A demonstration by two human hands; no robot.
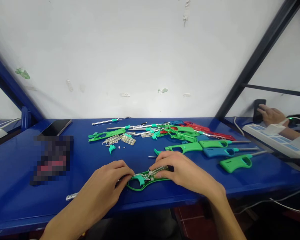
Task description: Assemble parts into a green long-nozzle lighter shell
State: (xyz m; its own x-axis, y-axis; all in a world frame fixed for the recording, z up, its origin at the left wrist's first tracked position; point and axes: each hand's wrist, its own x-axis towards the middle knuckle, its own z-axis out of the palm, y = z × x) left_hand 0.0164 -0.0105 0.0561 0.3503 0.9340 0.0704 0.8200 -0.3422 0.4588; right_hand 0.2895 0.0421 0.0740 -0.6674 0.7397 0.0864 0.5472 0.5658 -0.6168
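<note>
A green lighter shell half [137, 189] lies near the table's front edge, its inside facing up, with a teal trigger [140, 180] and white wires in it. My left hand [112, 181] pinches the metal tube at the shell's left end; its fingertips are closed. My right hand [176, 170] holds a clear fuel tank [160, 170] over the shell's right part, between thumb and fingers. Behind my hands lie loose clear tanks [128, 139], a teal trigger [111, 148], metal tubes [117, 128] and an empty green shell half [106, 135].
Assembled green and blue lighters [236, 163] lie at the right, red shells [197, 126] behind them. A phone [56, 127] and a pixelated item [52, 160] are at the left. Another person's hand [272, 115] touches a dark phone by a white power strip [277, 138].
</note>
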